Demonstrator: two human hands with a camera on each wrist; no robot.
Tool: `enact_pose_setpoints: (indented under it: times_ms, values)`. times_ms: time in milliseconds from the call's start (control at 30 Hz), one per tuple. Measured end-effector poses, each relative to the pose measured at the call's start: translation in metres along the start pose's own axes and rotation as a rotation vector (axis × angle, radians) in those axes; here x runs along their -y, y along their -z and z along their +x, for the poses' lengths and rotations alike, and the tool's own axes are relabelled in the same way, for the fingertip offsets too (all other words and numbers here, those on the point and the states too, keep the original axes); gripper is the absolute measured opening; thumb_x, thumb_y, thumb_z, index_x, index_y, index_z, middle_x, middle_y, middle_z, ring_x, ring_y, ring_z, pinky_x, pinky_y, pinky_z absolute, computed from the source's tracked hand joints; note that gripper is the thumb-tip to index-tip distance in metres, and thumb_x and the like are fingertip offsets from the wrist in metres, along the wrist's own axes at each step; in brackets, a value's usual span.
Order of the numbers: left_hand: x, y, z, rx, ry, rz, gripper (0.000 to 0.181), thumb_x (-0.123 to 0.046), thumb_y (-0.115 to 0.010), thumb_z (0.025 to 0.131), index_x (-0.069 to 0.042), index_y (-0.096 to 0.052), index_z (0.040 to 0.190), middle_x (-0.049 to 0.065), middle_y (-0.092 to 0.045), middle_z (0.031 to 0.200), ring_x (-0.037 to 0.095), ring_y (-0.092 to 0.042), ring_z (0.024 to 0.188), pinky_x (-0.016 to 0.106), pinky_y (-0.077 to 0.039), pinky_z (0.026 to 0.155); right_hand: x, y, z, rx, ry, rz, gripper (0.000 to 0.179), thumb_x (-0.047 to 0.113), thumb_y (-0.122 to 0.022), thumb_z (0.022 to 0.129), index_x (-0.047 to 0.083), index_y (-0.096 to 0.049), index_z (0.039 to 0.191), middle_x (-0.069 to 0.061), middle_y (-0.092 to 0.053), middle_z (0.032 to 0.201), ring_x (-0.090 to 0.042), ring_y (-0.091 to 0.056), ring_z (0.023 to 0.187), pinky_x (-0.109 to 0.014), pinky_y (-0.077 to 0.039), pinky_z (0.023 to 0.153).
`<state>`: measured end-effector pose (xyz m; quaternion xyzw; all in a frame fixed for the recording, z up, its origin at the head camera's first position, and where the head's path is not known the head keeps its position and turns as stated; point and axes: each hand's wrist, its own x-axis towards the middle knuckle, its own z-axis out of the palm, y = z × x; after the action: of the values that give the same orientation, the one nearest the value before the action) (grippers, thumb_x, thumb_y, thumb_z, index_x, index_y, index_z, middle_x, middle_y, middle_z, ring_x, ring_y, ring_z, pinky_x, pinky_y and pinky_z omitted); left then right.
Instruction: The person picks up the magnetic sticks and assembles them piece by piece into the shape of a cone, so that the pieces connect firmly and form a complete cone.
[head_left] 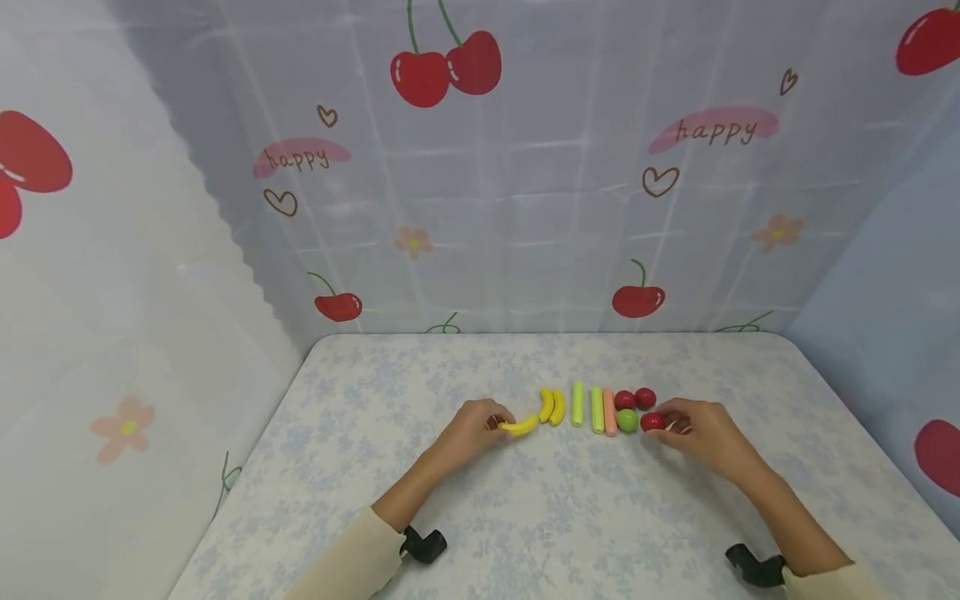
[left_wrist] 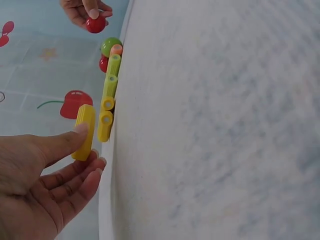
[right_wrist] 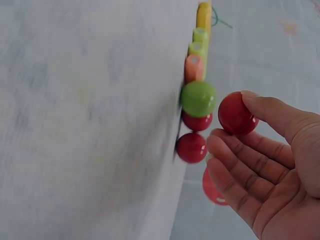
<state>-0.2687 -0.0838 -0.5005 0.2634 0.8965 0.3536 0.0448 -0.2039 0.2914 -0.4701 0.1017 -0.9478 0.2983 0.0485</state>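
Note:
My left hand [head_left: 477, 427] pinches a yellow toy banana [left_wrist: 85, 132] between thumb and fingers, lifted off the table in the left wrist view. Two more toy bananas [head_left: 557, 407] lie side by side just to its right. On the other side, my right hand [head_left: 701, 429] holds a shiny red ball [right_wrist: 237, 113] between thumb and fingertips, raised above the table. Close to its left are a green ball [head_left: 627, 420] and two other red balls [head_left: 645, 398]. An orange-pink stick [head_left: 610, 412] lies against this group.
Between the bananas and the balls lie two light green sticks [head_left: 577, 404], with a small gap between them. All rest on a pale table [head_left: 480, 517] with a blue floral pattern. A cherry-printed curtain [head_left: 517, 183] hangs behind the table's far edge.

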Motion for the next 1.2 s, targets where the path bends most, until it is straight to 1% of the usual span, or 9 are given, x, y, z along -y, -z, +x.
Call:
enact_pose_setpoints:
  times_ms: [100, 200, 333, 433, 600, 700, 867, 1100, 1200]
  values:
    - [0.002, 0.000, -0.004, 0.018, -0.015, -0.048, 0.013, -0.012, -0.079, 0.089, -0.015, -0.079, 0.102, -0.008, -0.069, 0.093, 0.005, -0.060, 0.080, 0.022, -0.053, 0.072, 0.012, -0.003, 0.000, 0.022, -0.003, 0.029, 0.034, 0.011, -0.086, 0.081, 0.001, -0.072, 0.110, -0.002, -0.071, 0.089, -0.016, -0.065, 0.077, -0.024, -0.057, 0.063]
    - [0.003, 0.001, -0.009, 0.038, -0.025, -0.090, 0.014, -0.012, -0.079, 0.089, -0.015, -0.079, 0.103, -0.009, -0.070, 0.095, 0.005, -0.062, 0.082, 0.022, -0.054, 0.074, 0.022, -0.008, 0.000, 0.041, 0.017, 0.048, 0.036, 0.012, -0.087, 0.080, 0.000, -0.072, 0.112, -0.001, -0.071, 0.089, -0.015, -0.065, 0.077, -0.026, -0.059, 0.065]
    - [0.004, 0.001, -0.015, 0.048, -0.034, -0.118, 0.014, -0.013, -0.079, 0.090, -0.016, -0.079, 0.103, -0.009, -0.070, 0.095, 0.004, -0.062, 0.083, 0.023, -0.055, 0.075, 0.034, -0.016, 0.001, 0.073, 0.035, 0.081, 0.036, 0.012, -0.087, 0.081, 0.002, -0.073, 0.112, 0.001, -0.070, 0.088, -0.014, -0.064, 0.077, -0.028, -0.060, 0.067]
    - [0.002, 0.000, -0.020, 0.049, -0.038, -0.129, 0.014, -0.014, -0.079, 0.090, -0.016, -0.079, 0.104, -0.009, -0.071, 0.095, 0.004, -0.062, 0.083, 0.022, -0.055, 0.075, 0.040, -0.022, 0.002, 0.087, 0.050, 0.098, 0.034, 0.012, -0.087, 0.081, 0.004, -0.073, 0.111, 0.002, -0.070, 0.088, -0.012, -0.064, 0.077, -0.026, -0.059, 0.068]
    - [-0.004, -0.002, -0.030, 0.049, -0.053, -0.153, 0.015, -0.014, -0.079, 0.090, -0.015, -0.078, 0.105, -0.009, -0.071, 0.096, 0.004, -0.062, 0.083, 0.022, -0.055, 0.076, 0.046, -0.034, 0.005, 0.072, 0.092, 0.123, 0.034, 0.010, -0.087, 0.080, 0.002, -0.073, 0.110, 0.001, -0.071, 0.091, -0.011, -0.065, 0.077, -0.023, -0.058, 0.068]
    - [-0.007, -0.003, -0.035, 0.035, -0.060, -0.164, 0.014, -0.015, -0.078, 0.090, -0.015, -0.078, 0.105, -0.009, -0.070, 0.096, 0.004, -0.062, 0.083, 0.022, -0.055, 0.077, 0.050, -0.041, 0.008, 0.065, 0.101, 0.140, 0.034, 0.009, -0.086, 0.080, 0.001, -0.073, 0.110, 0.001, -0.072, 0.093, -0.010, -0.065, 0.077, -0.022, -0.057, 0.068]
    - [-0.012, -0.005, -0.039, 0.021, -0.067, -0.189, 0.014, -0.015, -0.079, 0.090, -0.014, -0.078, 0.104, -0.008, -0.070, 0.096, 0.004, -0.063, 0.084, 0.022, -0.056, 0.076, 0.059, -0.051, 0.012, 0.060, 0.100, 0.168, 0.032, 0.008, -0.085, 0.082, 0.002, -0.073, 0.111, 0.002, -0.071, 0.090, -0.010, -0.065, 0.076, -0.021, -0.057, 0.067]
    - [-0.021, -0.009, -0.043, 0.015, -0.075, -0.204, 0.015, -0.012, -0.080, 0.089, -0.014, -0.079, 0.103, -0.007, -0.070, 0.094, 0.003, -0.062, 0.082, 0.021, -0.056, 0.075, 0.068, -0.063, 0.019, 0.054, 0.172, 0.218, 0.028, 0.012, -0.086, 0.082, 0.005, -0.075, 0.107, 0.002, -0.073, 0.091, -0.009, -0.066, 0.075, -0.022, -0.057, 0.066]
    - [-0.022, -0.011, -0.044, 0.014, -0.076, -0.206, 0.016, -0.012, -0.080, 0.088, -0.014, -0.079, 0.104, -0.008, -0.070, 0.093, 0.003, -0.062, 0.082, 0.021, -0.056, 0.075, 0.069, -0.066, 0.021, 0.058, 0.174, 0.235, 0.027, 0.015, -0.086, 0.082, 0.007, -0.076, 0.106, 0.003, -0.073, 0.091, -0.009, -0.066, 0.076, -0.023, -0.057, 0.067]
